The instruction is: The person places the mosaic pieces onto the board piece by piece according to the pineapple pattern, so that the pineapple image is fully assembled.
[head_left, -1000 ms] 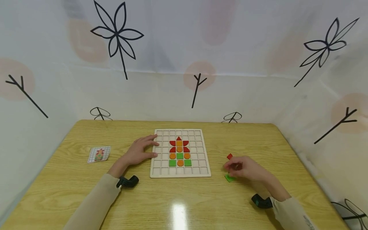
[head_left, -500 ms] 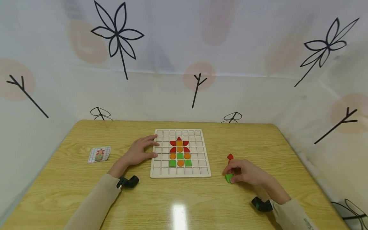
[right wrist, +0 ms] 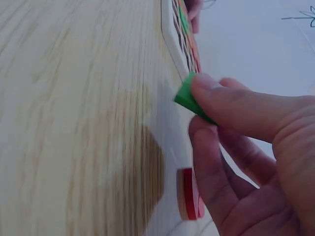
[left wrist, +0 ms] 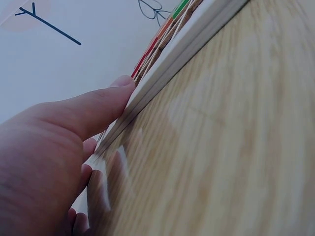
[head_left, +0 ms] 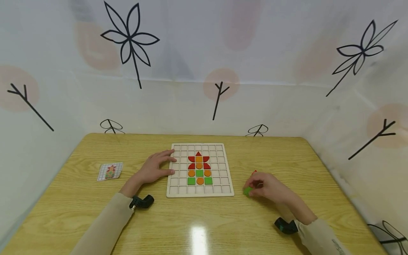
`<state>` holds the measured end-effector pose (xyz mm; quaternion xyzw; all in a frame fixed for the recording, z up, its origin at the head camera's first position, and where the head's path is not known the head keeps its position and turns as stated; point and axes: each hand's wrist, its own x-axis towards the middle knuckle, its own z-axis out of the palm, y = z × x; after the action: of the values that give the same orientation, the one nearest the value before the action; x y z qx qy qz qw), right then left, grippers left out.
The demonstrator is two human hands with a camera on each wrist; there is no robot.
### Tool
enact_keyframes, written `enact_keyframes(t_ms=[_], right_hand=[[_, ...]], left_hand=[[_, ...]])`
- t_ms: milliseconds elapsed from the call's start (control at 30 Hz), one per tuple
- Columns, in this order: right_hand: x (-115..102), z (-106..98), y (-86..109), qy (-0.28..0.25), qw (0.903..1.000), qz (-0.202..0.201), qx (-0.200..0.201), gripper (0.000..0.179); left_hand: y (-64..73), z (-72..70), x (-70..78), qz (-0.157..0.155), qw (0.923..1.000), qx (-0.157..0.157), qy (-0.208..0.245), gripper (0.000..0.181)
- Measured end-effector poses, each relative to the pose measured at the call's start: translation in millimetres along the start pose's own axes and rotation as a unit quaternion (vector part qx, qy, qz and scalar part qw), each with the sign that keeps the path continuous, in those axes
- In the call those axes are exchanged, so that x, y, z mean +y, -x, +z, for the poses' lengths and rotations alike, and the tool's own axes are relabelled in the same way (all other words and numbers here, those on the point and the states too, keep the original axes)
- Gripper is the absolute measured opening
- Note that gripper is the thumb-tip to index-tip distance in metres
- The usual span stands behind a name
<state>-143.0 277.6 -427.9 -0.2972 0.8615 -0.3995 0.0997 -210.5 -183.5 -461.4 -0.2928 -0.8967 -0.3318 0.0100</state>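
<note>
The white grid board (head_left: pixel 226 189) lies on the table, with a figure of red, orange and green tiles in its middle cells. My left hand (head_left: pixel 154 168) rests its outstretched fingers on the board's left edge, and its thumb touches the rim in the left wrist view. To the right of the board, my right hand (head_left: pixel 269 187) pinches a green tile (right wrist: pixel 186 96) between thumb and fingers, just above the table. Behind and below that hand lies a red piece (right wrist: pixel 188 194), mostly hidden by the fingers in the head view.
A small card (head_left: pixel 109 171) printed with a similar coloured figure on a grid lies at the left of the wooden table (head_left: pixel 159 223). Patterned white cloth (head_left: pixel 271 102) hangs behind and along the sides.
My right hand has picked up the green tile from the table and moved it slightly left and away from me. The left hand and the board have stayed still.
</note>
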Motion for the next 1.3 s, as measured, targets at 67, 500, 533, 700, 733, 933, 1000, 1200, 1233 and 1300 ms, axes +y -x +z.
enact_keyframes(t_ms=[67, 500, 533, 700, 733, 933, 1000, 1200, 1233, 1300], right_hand=[[-3, 3, -3.6, -0.010, 0.9997, 0.008, 0.022, 0.016], [-27, 32, -38.3, -0.058, 0.9956, 0.036, 0.065, 0.006], [-28, 35, -41.1, -0.056, 0.9957, 0.034, 0.066, 0.006], [-34, 49, -54.6, -0.051, 0.9962, 0.029, 0.065, 0.007], [-35, 52, -57.2, -0.051, 0.9963, 0.028, 0.063, 0.008], [-43, 68, -71.6, -0.048, 0.9977, -0.003, 0.048, 0.008], [-45, 73, -75.6, -0.051, 0.9976, -0.015, 0.043, 0.008], [-52, 83, -85.0, -0.046, 0.9980, -0.030, 0.031, 0.005], [-53, 85, -86.2, -0.043, 0.9982, -0.030, 0.028, 0.005], [-54, 86, -87.3, -0.040, 0.9987, -0.024, 0.020, 0.005]], left_hand=[[0.1, -0.1, 0.4, 0.000, 1.0000, 0.000, 0.000, 0.042], [0.4, 1.5, -1.5, 0.002, 1.0000, 0.001, 0.001, 0.042], [0.4, 1.6, -1.6, 0.002, 1.0000, 0.001, 0.000, 0.042], [0.2, 1.2, -1.0, -0.002, 1.0000, 0.001, 0.001, 0.043], [0.2, 1.0, -0.8, -0.003, 1.0000, 0.000, 0.001, 0.043], [0.3, 0.4, 0.0, -0.005, 1.0000, -0.001, 0.005, 0.043], [0.3, 0.4, 0.1, -0.005, 1.0000, -0.001, 0.004, 0.043], [0.0, -0.3, 1.3, -0.010, 0.9999, -0.003, 0.005, 0.043], [-0.1, -0.6, 1.7, -0.010, 0.9999, -0.003, 0.006, 0.043], [0.0, -1.3, 2.4, -0.010, 0.9999, -0.003, 0.007, 0.043]])
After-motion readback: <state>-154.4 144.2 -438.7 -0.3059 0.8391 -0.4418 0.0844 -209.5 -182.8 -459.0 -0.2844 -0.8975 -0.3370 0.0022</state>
